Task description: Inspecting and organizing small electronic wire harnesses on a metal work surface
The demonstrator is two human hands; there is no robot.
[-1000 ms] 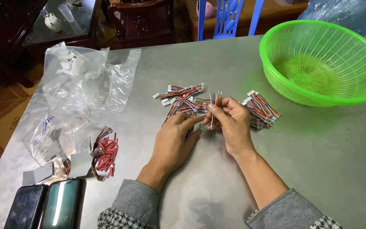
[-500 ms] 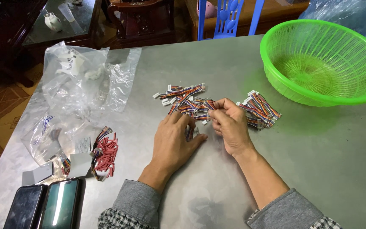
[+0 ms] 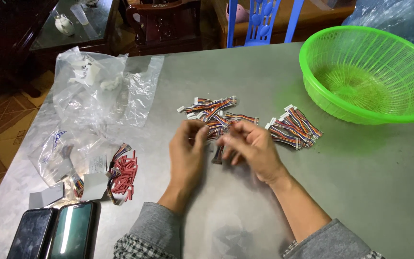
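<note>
My left hand [image 3: 188,151] and my right hand [image 3: 252,148] meet over the middle of a grey table [image 3: 370,182], fingers pinched on a short multicoloured wire harness [image 3: 218,144] that hangs between them. Just beyond the hands lies a loose pile of similar wire harnesses [image 3: 212,109] with white connectors. A second, tidier bunch of wire harnesses [image 3: 295,127] lies to the right of my right hand. The hands are slightly blurred.
A large green plastic basket [image 3: 374,72] stands at the far right. Clear plastic bags [image 3: 97,91] lie at the left, with a bundle of red connectors [image 3: 123,175] below them. Two dark phones [image 3: 53,230] rest at the near left edge. Chairs stand beyond the table.
Both hands have drawn back from the pile toward me, with a wire harness held between them. The piles on the table look unchanged.
</note>
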